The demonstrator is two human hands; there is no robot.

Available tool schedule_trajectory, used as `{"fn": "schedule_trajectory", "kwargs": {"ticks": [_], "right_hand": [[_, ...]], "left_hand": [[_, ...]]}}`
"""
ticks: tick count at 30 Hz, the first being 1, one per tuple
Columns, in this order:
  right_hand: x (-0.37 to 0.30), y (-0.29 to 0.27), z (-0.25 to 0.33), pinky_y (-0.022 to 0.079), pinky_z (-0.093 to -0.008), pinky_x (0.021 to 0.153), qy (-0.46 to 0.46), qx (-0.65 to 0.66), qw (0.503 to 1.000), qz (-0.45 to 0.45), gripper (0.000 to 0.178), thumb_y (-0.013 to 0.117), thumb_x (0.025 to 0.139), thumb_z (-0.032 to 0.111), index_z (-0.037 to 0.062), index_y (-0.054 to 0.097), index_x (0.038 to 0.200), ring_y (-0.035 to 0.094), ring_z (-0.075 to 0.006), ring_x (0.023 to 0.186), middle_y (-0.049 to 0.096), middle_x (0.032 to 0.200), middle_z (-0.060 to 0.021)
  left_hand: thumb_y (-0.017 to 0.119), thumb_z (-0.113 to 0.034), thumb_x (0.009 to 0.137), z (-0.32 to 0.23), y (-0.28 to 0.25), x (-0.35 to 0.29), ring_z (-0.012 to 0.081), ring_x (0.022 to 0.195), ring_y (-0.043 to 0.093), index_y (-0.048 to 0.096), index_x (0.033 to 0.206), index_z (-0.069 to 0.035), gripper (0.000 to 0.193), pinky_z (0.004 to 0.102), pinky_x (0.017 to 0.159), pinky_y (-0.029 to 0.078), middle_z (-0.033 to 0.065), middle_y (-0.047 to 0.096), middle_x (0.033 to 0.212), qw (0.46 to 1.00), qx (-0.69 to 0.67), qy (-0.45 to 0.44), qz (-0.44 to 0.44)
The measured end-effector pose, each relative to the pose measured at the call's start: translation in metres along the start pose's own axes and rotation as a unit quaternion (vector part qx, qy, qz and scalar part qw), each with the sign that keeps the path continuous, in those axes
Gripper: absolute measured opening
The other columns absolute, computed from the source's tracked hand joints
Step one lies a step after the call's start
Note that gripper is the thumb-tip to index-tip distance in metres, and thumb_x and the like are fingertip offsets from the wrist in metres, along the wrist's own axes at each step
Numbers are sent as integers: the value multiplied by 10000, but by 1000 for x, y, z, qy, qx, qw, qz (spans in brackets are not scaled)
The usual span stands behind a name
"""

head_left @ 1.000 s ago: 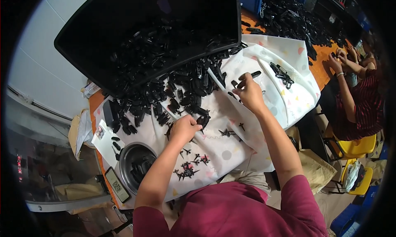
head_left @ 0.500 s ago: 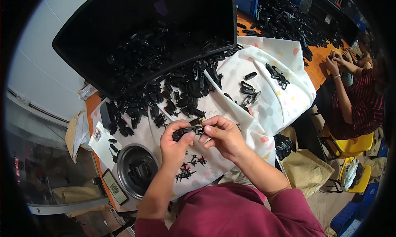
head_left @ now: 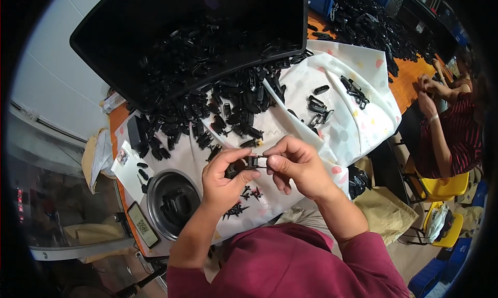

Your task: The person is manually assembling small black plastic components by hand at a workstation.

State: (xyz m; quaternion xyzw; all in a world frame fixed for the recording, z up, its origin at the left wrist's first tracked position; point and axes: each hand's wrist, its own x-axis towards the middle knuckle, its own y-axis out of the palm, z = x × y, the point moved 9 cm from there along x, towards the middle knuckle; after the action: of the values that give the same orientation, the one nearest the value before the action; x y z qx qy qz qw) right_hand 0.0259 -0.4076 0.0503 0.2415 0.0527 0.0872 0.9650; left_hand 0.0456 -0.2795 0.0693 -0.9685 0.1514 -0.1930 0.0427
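Between my hands, above the cloth, is a small black plastic part (head_left: 252,162) with a narrow two-pronged end toward the right. My left hand (head_left: 222,178) is closed around its body, hiding much of it. The thumb and fingertips of my right hand (head_left: 300,169) pinch the prong end. Just below lies a little cluster of small black pointed pieces (head_left: 236,210), some with red on them. Beyond my fingers spreads a heap of similar black plastic parts (head_left: 228,108).
A large black bin (head_left: 189,85) tips its parts onto the patterned cloth (head_left: 350,134). At left are a metal bowl (head_left: 193,183) holding black pieces, a phone (head_left: 143,224) and a white card (head_left: 122,162). Another person (head_left: 459,124) works at right beside an orange table (head_left: 410,72).
The part has turned in my hands, and its prongs now show with a gap between them. My right hand has moved slightly right, away from the left. The whole view has shifted a little.
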Motion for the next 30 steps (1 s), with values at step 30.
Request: {"fn": "schedule_trajectory", "kwargs": {"ticks": [30], "right_hand": [[47,-134,20,456,-293,599,-147,-544,806,-182,228,616,787,197,5,592,907,598,-179,684,617,724,-91]], "left_hand": [[528,-151,812,115,20,1,142,611,501,537,912,-46,146,236,512,361,43,536,758,823,-435,-337,-144]]}}
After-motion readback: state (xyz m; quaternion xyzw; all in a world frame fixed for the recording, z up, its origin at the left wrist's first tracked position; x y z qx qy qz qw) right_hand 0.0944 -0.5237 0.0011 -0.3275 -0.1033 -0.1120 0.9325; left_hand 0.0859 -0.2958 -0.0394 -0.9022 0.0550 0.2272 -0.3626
